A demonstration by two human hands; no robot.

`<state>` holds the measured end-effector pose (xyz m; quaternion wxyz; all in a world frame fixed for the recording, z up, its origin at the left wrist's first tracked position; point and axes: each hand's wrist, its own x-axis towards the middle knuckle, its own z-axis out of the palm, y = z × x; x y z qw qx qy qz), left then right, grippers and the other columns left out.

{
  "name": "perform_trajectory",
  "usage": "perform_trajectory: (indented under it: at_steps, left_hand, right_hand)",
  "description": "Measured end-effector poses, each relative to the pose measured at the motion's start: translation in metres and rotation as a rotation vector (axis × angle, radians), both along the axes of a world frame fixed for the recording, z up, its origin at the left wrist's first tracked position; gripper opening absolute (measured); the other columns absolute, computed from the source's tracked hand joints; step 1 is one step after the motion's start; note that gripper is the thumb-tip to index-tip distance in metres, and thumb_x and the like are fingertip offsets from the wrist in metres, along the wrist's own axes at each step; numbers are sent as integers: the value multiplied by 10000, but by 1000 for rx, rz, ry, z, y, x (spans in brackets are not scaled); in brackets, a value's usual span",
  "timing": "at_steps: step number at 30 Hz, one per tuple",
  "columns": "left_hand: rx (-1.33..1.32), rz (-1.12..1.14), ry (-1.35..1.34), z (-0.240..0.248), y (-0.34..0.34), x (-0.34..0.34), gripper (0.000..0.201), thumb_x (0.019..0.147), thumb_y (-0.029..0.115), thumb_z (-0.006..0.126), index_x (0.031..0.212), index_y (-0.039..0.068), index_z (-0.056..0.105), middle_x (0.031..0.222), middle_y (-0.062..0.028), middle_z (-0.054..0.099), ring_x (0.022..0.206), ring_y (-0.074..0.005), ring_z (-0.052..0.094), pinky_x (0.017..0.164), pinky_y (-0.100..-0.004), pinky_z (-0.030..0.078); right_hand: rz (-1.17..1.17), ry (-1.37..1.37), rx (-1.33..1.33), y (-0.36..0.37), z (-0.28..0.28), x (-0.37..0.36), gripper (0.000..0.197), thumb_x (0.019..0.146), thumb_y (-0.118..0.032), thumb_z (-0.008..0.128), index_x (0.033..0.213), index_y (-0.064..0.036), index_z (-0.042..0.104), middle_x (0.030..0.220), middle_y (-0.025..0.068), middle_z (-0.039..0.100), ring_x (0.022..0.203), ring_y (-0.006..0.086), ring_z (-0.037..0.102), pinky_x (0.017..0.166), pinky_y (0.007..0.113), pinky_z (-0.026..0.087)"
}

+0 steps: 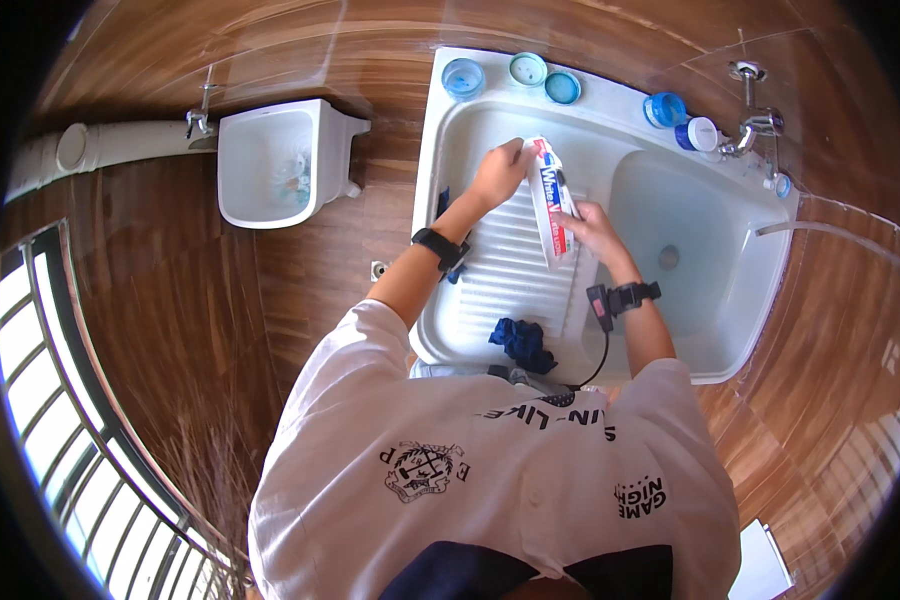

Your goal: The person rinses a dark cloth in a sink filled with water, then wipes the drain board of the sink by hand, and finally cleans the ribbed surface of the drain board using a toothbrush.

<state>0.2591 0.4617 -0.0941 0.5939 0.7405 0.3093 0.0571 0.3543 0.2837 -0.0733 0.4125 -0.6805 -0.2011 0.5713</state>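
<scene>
Currently, the left hand (500,174) pinches the upper end of a white packet (551,200) with red and blue print, held above the ribbed washboard (505,285), while the right hand (599,234) grips the packet's right side.

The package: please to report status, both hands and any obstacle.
Left hand at far end of package; right hand gripping its right side. Package above ridged washboard. Blue cloth apart.

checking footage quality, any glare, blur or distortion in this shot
In the head view, fisheye curves the barred window, which looks washed out white; the picture's corners go black; pale glare streaks the brown tiles at right; the white box looks fairly sharp.
</scene>
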Motion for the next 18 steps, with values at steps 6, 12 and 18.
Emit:
perform_trajectory:
  at_steps: [6,12,18]
  left_hand:
    - [-429,-262,-23,62,-51,-51,412,875,368,470,977,-20,565,740,-44,557,617,-85,507,521,-236,451]
    - [-171,-33,-251,110,-67,-99,246,878,210,499,875,-26,570,699,-16,558,608,-58,472,532,-224,405]
    - [70,78,-308,149,-102,-129,237,860,179,500,819,-43,572,616,-161,557,559,-124,510,549,-288,425]
  right_hand:
    - [-345,-96,313,-8,39,-43,214,840,-198,565,910,1,602,758,-2,588,631,29,497,533,175,393]
    - [-149,-84,329,-16,97,-82,205,841,-183,551,926,1,578,741,-24,550,581,30,450,514,197,379]
    - [-296,-141,357,-25,125,-115,230,842,-231,552,771,-23,620,546,-54,485,453,5,359,401,194,265]
